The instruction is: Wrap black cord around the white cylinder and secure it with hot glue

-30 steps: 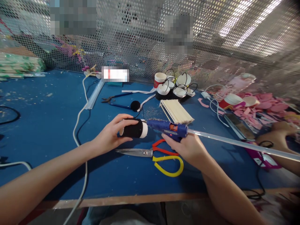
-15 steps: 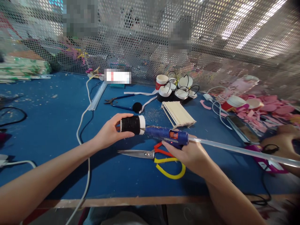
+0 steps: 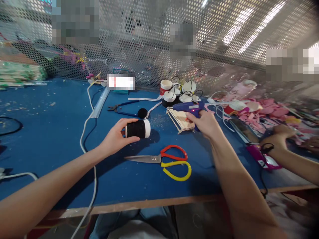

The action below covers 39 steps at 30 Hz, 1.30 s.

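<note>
My left hand point(image 3: 117, 137) grips a small paper cup point(image 3: 137, 129) wrapped in black, tilted on its side with its white rim to the right. In my right hand point(image 3: 203, 121) is a blue hot glue gun point(image 3: 186, 107), its nozzle pointing left and a clear glue stick trailing from its back. Below the gun stands a small bundle of pale wooden sticks point(image 3: 183, 118). Scissors point(image 3: 156, 159) with one red and one yellow handle lie between my forearms. A round black piece point(image 3: 142, 113) with a white ribbon rests beyond the cup.
Behind, several black-wrapped cups with thin black handles point(image 3: 171, 96) stand before a perforated metal screen point(image 3: 149, 43). Blue-handled pliers point(image 3: 119, 108) and a white cable point(image 3: 84, 132) lie leftward. At right are a phone point(image 3: 243, 131), pink scraps point(image 3: 269, 109) and another person's hand point(image 3: 276, 139).
My right hand has carried the glue gun away from the cup's rim, up and over the wooden sticks. The cup stays in my left hand. The view has shifted slightly right.
</note>
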Tool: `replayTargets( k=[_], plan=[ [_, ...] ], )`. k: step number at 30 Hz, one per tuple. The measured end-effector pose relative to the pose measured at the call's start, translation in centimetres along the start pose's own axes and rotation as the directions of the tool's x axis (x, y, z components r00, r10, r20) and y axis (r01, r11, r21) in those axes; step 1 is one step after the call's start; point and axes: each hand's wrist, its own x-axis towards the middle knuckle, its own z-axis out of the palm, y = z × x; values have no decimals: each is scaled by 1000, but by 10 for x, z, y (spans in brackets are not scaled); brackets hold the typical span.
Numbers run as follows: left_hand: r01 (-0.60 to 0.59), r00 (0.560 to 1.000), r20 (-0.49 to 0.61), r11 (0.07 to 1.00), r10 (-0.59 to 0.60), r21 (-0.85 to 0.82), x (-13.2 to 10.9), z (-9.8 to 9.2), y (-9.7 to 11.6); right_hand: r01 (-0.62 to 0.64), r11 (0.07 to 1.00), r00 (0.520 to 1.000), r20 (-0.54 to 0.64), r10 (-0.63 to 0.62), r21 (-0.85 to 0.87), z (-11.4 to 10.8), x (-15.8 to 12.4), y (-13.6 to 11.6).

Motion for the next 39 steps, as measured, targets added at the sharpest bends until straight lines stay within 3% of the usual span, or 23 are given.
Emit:
replayTargets(
  k=[3,8,10,12,14,15,17,19,22,24,25,32,35,39],
  plan=[
    [-18,1000,-4,1000,18,12,-1,0,1,-46,939,999,8,52,-340,10,21,13],
    [-80,997,-7,996,81,38,-3,0,6,-136,867,991,-80,111,-479,22,24,21],
    [-106,994,-10,993,107,60,-3,0,7,-129,843,986,-160,51,-523,23,18,18],
    [-145,989,0,986,145,86,-3,0,8,-23,857,971,-216,-104,-514,23,9,8],
    [-202,979,28,973,200,110,-4,0,10,180,909,954,-160,-255,-376,22,-2,-8],
    [-237,971,50,964,233,122,-5,0,12,277,930,950,-76,-302,-240,23,-8,-17],
    [-306,950,105,939,292,156,-8,1,15,332,942,928,158,-337,53,27,-19,-38],
    [-372,924,174,907,340,201,-10,2,19,268,939,873,357,-331,215,34,-28,-55],
    [-461,879,256,852,402,246,-13,4,23,104,918,734,593,-331,384,46,-36,-70],
    [-501,857,284,823,429,267,-14,4,25,-19,891,653,681,-333,454,53,-39,-75],
    [-512,851,291,811,437,281,-14,4,26,-68,877,641,695,-327,476,55,-40,-77],
    [-477,875,291,791,386,383,-15,2,24,-200,711,735,582,-346,675,65,-48,-79],
    [-451,880,313,834,357,318,-14,1,23,-291,638,736,593,-327,713,66,-50,-79],
    [-369,904,300,910,304,190,-12,0,24,-300,575,756,558,-344,761,65,-51,-79]
  ],
)
